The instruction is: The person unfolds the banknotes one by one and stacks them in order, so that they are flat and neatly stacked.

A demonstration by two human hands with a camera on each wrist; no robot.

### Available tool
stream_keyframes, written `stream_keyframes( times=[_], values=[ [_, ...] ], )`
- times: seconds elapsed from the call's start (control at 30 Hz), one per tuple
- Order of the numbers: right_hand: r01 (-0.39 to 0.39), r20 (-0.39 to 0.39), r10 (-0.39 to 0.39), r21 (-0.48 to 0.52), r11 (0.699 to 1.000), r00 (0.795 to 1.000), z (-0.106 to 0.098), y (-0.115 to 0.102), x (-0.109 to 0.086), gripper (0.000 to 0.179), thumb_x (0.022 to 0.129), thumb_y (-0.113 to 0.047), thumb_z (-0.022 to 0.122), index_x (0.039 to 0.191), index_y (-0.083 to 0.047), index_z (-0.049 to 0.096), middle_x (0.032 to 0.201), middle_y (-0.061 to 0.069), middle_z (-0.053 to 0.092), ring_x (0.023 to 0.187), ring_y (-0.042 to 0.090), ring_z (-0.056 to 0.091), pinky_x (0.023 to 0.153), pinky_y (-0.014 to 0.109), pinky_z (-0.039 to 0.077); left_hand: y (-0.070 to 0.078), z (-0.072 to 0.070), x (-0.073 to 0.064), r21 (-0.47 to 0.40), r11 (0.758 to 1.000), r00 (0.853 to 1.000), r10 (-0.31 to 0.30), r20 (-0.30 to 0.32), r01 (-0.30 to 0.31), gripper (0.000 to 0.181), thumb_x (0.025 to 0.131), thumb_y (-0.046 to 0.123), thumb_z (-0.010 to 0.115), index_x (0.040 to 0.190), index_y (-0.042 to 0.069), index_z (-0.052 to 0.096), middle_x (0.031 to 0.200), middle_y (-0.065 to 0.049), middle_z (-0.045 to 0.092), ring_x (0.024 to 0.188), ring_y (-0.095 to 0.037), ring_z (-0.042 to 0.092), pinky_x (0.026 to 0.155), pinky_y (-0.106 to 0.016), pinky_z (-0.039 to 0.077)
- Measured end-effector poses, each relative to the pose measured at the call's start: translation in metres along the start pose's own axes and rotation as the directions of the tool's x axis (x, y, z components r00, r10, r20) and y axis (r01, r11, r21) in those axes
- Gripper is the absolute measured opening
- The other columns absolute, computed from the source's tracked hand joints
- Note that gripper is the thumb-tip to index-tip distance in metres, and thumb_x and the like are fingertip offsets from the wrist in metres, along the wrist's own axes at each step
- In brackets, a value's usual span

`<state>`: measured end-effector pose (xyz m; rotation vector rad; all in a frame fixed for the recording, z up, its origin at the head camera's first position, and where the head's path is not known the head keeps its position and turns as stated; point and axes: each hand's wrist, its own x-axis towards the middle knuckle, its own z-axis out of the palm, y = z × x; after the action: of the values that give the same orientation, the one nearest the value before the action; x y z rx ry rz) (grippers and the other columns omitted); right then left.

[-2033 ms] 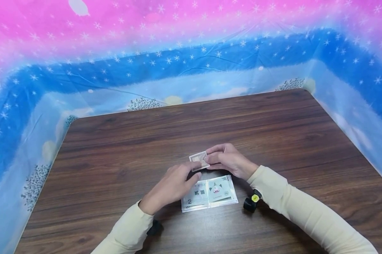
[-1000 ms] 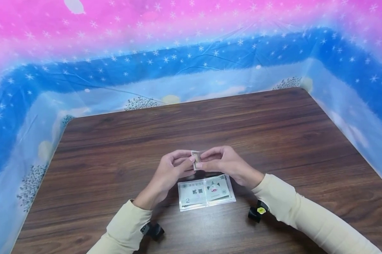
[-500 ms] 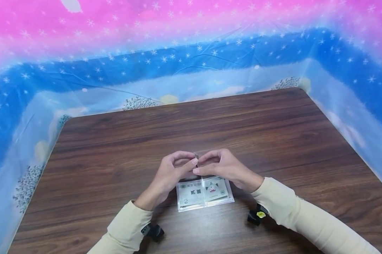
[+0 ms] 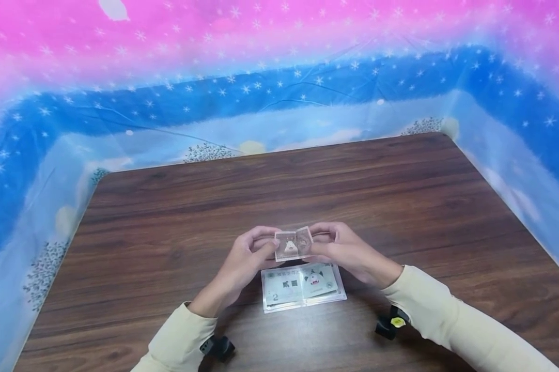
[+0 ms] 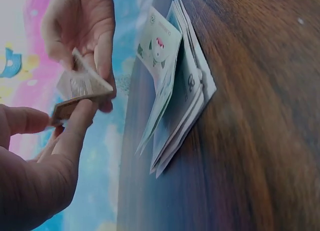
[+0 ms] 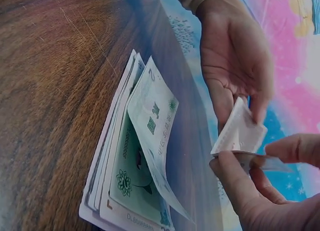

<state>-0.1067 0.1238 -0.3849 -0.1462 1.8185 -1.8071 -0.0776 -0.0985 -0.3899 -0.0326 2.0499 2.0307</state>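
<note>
A small brownish play banknote [image 4: 290,247] with a cartoon figure is held up between both hands, bent along a crease. My left hand [image 4: 242,261] pinches its left end between thumb and fingers. The right hand [image 4: 354,254] grips the other end. In the left wrist view the banknote [image 5: 82,86] stands partly folded, its two halves at an angle. Just below the hands lies a stack of play banknotes [image 4: 281,292], topped by a creased green one marked 2. From the right wrist side, that green banknote [image 6: 152,118] lifts off the stack along its fold.
A dark wood-grain table [image 4: 191,206] extends beyond and around the hands. Pink and blue snowflake-patterned cloth [image 4: 242,98] hangs along its back and sides. Black wrist cameras [image 4: 218,349] sit under both cream sleeves [image 4: 447,305].
The small banknote was turned edge-on between the fingertips and is now spread toward the head camera, its crease visible. The hands have moved slightly apart. The stack stays put.
</note>
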Motion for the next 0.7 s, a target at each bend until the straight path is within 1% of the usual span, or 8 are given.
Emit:
stream_keyframes(
  times=[0.1,0.2,0.3,0.43,0.53,0.57,0.63,0.7],
  values=[
    [0.002,-0.024,-0.002,-0.014,1.000,1.000,-0.002,0.001,-0.002,0.041,0.091,0.006,0.061,0.130,0.013,0.052,0.116,0.024,0.068,0.101,0.026,0.069,0.092,0.041,0.058,0.000,-0.003,-0.002,0.023,1.000,1.000,0.004,-0.031,-0.003,0.031,0.095,-0.006,0.059,0.126,-0.003,0.061,0.110,-0.022,0.071,0.098,-0.029,0.071,0.082,-0.039,0.061],
    [0.000,-0.022,-0.001,-0.023,1.000,1.000,-0.005,0.003,-0.003,0.037,0.090,0.008,0.059,0.127,0.013,0.053,0.112,0.023,0.069,0.098,0.026,0.070,0.091,0.043,0.058,0.001,-0.006,-0.004,0.018,1.000,0.999,0.000,-0.045,0.001,0.031,0.092,-0.009,0.062,0.123,-0.002,0.063,0.104,-0.020,0.072,0.094,-0.028,0.071,0.079,-0.040,0.062],
    [0.000,-0.011,-0.001,-0.032,0.999,1.000,-0.007,0.005,-0.004,0.035,0.089,0.007,0.061,0.123,0.012,0.054,0.107,0.021,0.071,0.095,0.025,0.071,0.089,0.044,0.059,0.000,-0.009,-0.005,0.014,1.000,0.999,-0.001,-0.040,0.002,0.031,0.091,-0.009,0.065,0.122,-0.003,0.064,0.101,-0.020,0.073,0.092,-0.027,0.072,0.078,-0.040,0.062],
    [0.012,0.007,-0.011,-0.035,0.999,1.000,-0.010,0.008,-0.005,0.035,0.087,0.006,0.063,0.120,0.013,0.054,0.103,0.020,0.072,0.090,0.025,0.072,0.086,0.043,0.060,-0.002,-0.013,-0.005,0.018,1.000,1.000,-0.016,-0.018,0.016,0.031,0.091,-0.007,0.066,0.122,-0.002,0.064,0.103,-0.021,0.073,0.090,-0.026,0.072,0.078,-0.040,0.062],
    [0.030,0.000,-0.030,-0.039,0.999,1.000,-0.012,0.009,-0.005,0.035,0.087,0.008,0.065,0.120,0.014,0.053,0.100,0.020,0.072,0.087,0.026,0.072,0.083,0.043,0.061,-0.003,-0.015,-0.006,0.043,0.999,1.000,-0.027,-0.001,0.027,0.031,0.091,-0.006,0.068,0.121,-0.002,0.063,0.102,-0.020,0.073,0.088,-0.025,0.072,0.078,-0.041,0.062],
    [0.041,-0.009,-0.042,-0.060,0.997,0.999,-0.012,0.009,-0.006,0.036,0.086,0.008,0.065,0.120,0.014,0.053,0.098,0.020,0.072,0.085,0.025,0.072,0.082,0.041,0.061,-0.003,-0.016,-0.006,0.055,0.998,1.000,-0.028,0.005,0.027,0.031,0.091,-0.006,0.068,0.120,-0.002,0.063,0.100,-0.021,0.073,0.086,-0.025,0.072,0.077,-0.041,0.062],
    [0.068,-0.032,-0.073,-0.134,0.989,0.997,-0.013,0.009,-0.007,0.035,0.086,0.008,0.068,0.118,0.013,0.055,0.094,0.017,0.072,0.081,0.022,0.070,0.076,0.036,0.062,-0.004,-0.017,-0.006,0.091,0.996,0.999,-0.022,0.024,0.020,0.031,0.090,-0.006,0.069,0.120,-0.003,0.063,0.096,-0.020,0.074,0.082,-0.025,0.072,0.075,-0.041,0.062],
    [0.107,-0.043,-0.122,-0.254,0.961,0.992,-0.014,0.010,-0.008,0.035,0.083,0.008,0.072,0.115,0.011,0.058,0.089,0.013,0.070,0.076,0.018,0.067,0.069,0.030,0.060,-0.005,-0.019,-0.008,0.152,0.988,0.998,-0.013,0.055,0.004,0.030,0.089,-0.006,0.069,0.119,-0.003,0.063,0.091,-0.019,0.074,0.075,-0.026,0.072,0.072,-0.041,0.063]
  ],
)
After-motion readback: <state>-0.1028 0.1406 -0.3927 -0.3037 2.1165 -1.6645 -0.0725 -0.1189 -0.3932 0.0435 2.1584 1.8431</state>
